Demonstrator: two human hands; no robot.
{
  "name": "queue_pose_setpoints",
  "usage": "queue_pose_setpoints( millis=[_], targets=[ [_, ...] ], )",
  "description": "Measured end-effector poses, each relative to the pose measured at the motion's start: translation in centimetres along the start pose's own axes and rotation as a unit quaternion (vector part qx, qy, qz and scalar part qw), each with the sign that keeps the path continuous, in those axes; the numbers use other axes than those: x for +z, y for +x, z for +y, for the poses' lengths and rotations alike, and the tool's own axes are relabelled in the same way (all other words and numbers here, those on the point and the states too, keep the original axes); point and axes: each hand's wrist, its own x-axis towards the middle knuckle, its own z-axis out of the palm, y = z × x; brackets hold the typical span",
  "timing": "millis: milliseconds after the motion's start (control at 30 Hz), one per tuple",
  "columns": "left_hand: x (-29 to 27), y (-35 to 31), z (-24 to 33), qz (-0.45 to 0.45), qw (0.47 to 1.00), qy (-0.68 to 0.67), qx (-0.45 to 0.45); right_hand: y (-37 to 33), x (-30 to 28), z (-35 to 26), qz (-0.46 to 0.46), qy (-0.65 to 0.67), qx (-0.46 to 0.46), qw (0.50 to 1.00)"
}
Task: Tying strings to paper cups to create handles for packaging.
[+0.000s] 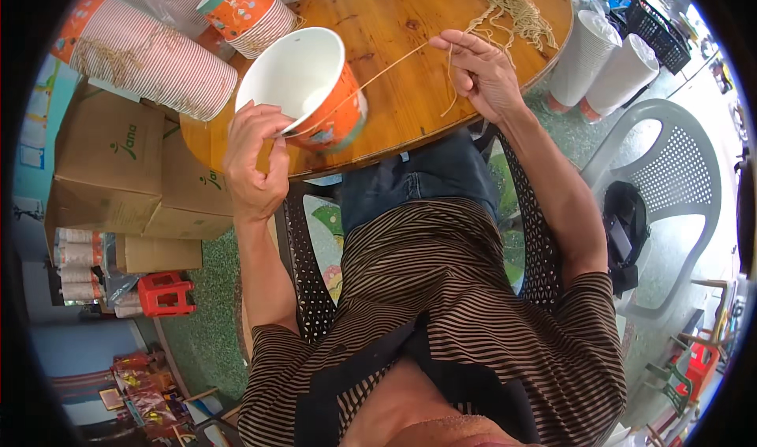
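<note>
My left hand [256, 155] pinches the rim of a large paper tub [347, 92], white inside and orange with a printed pattern outside. The tub is tilted, its mouth facing up and left, above the near left part of the table. A thin tan string [398, 62] runs from beside my left fingers across the tub's outer wall and stretches up to the right. Its other end is pinched in my right hand [482, 75], with a loose tail hanging below the fingers. Whether the string passes through the rim is hidden by my left fingers.
A heap of tan strings [516, 9] lies at the table's [394, 21] far right. Nested tubs [158, 61] lie at the left, with a shorter stack [248, 17] behind. Cardboard boxes [106, 147] stand left, a grey chair [670, 155] and wrapped white stacks [587, 53] right.
</note>
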Motion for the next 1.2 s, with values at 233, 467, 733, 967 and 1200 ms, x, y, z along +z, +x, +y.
queue_pose_setpoints(
  millis=[233, 467, 733, 967, 1200],
  targets=[
    [-0.4, 0.3, 0.5, -0.038, 0.999, 0.008, 0.014, 0.1, 0.9, 0.1, 0.035, -0.106, -0.001, 0.994],
    [-0.1, 0.3, -0.2, -0.02, 0.999, 0.024, 0.015, 0.0, 1.1, 0.1, 0.08, -0.079, 0.014, 0.994],
    [-1.3, -0.4, -0.9, -0.021, 0.999, 0.038, -0.01, 0.1, 0.3, 0.1, 0.053, 0.042, -0.009, 0.998],
    [-1.1, -0.2, -1.3, -0.04, 0.998, 0.046, 0.019, 0.2, 0.2, -0.4, 0.057, 0.06, 0.035, 0.996],
    [-0.4, 1.0, 2.3, 0.013, 0.998, 0.054, 0.028, -0.7, 2.6, -0.7, 0.044, -0.134, 0.061, 0.988]
  ],
)
